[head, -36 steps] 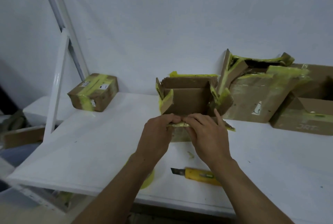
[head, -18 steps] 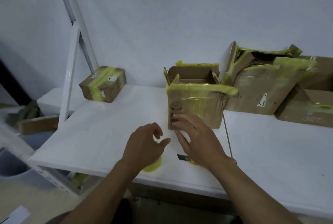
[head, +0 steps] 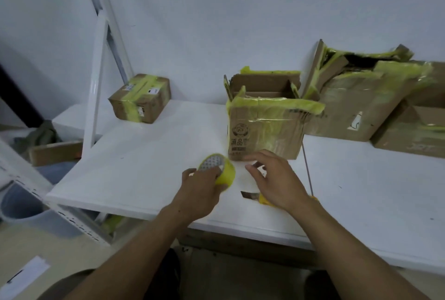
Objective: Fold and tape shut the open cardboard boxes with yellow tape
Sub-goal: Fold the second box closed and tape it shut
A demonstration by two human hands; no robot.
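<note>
An open cardboard box [head: 265, 128] stands upright mid-table, its flaps up and old yellow tape along its top edge. My left hand [head: 199, 191] grips a roll of yellow tape [head: 222, 172] and holds it just above the table, in front of the box's left corner. My right hand [head: 277, 179] hovers beside the roll with fingers loosely spread, holding nothing. It covers most of a yellow box cutter [head: 255, 197] lying on the table.
A taped-shut small box [head: 140, 98] sits at the back left of the white table [head: 144, 167]. Larger opened boxes [head: 361, 97] with torn yellow tape crowd the back right. A white frame post [head: 95, 87] rises at the left edge.
My left hand has picked up the tape roll from the table's front edge. My right hand has come off the box front. The box stands upright after being tipped a second ago.
</note>
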